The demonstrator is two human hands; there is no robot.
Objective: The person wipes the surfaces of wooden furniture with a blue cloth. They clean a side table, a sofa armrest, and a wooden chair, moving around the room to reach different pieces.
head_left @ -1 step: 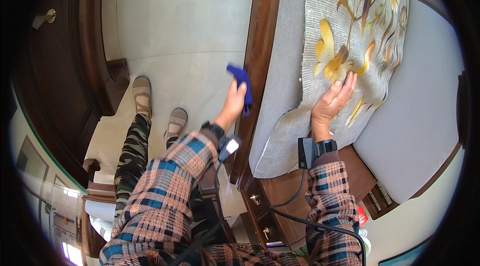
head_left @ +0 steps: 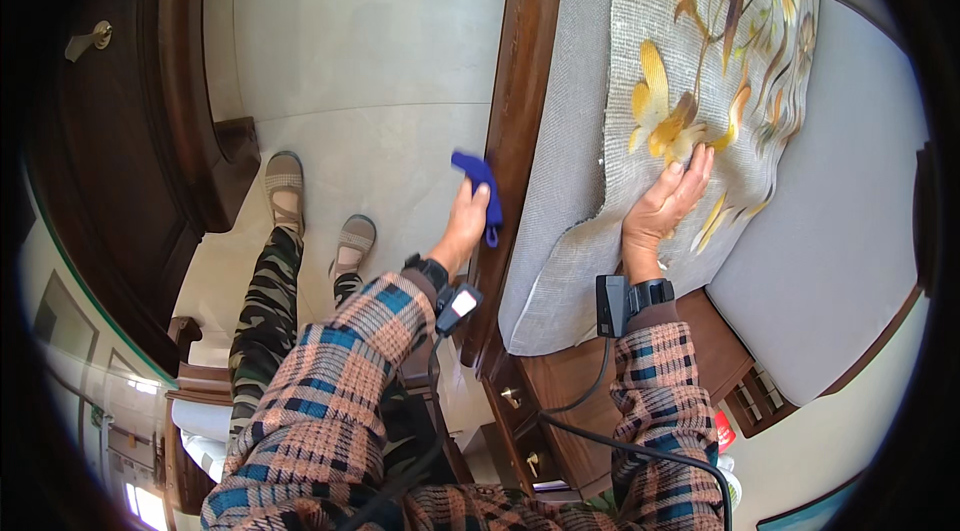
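My left hand [head_left: 465, 223] is shut on a blue cloth [head_left: 480, 179] and presses it against the dark wooden side rail [head_left: 522, 71] of a cushioned seat. My right hand [head_left: 665, 206] lies flat, fingers together, on a grey woven cover [head_left: 660, 21] printed with yellow and orange flowers. The cover is spread over a grey cushion [head_left: 840, 221], and its near edge is lifted and rumpled below my right palm. Both wrists carry small black devices with cables.
A dark wooden door [head_left: 100, 131] with a metal handle stands at the left, beside its frame [head_left: 190, 81]. Pale floor tiles [head_left: 370, 51] lie between door and rail. My feet [head_left: 285, 186] stand on them. Wooden drawers [head_left: 520, 411] with brass knobs are below the cushion.
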